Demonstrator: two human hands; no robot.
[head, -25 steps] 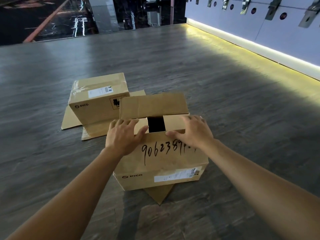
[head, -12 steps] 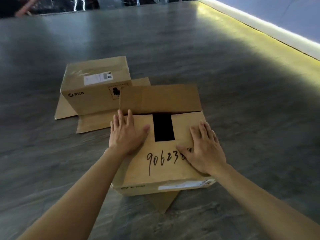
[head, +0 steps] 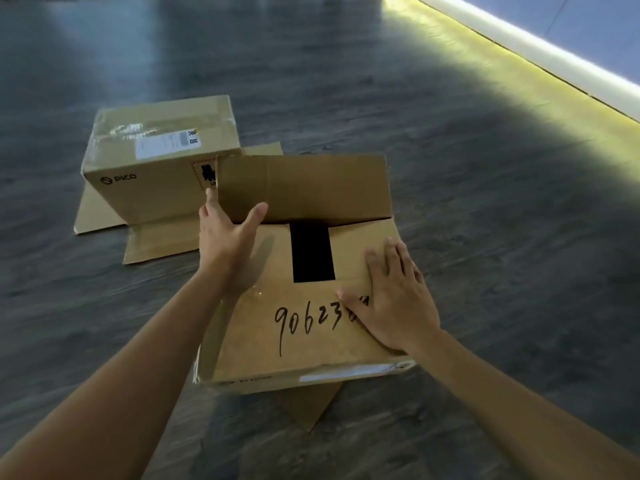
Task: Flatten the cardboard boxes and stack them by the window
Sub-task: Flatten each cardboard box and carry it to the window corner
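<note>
While the near box (head: 304, 327) sits on the floor (head: 485, 202), my right hand (head: 398, 303) presses flat on its top. My left hand (head: 227, 233) pinches its raised flap (head: 304, 188); a second box (head: 156, 168) stands just behind.

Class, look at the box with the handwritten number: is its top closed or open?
Open. The box with the handwritten number has a far flap standing up and a dark gap between its side flaps.

The near box (head: 304, 327) was plain brown corrugated cardboard, matt, with black marker digits and a glossy white paper label along its front edge. The far box (head: 156, 168) was the same cardboard under shiny clear tape. The floor (head: 485, 202) looked like dark grey wood-grain planking with a soft sheen.
</note>
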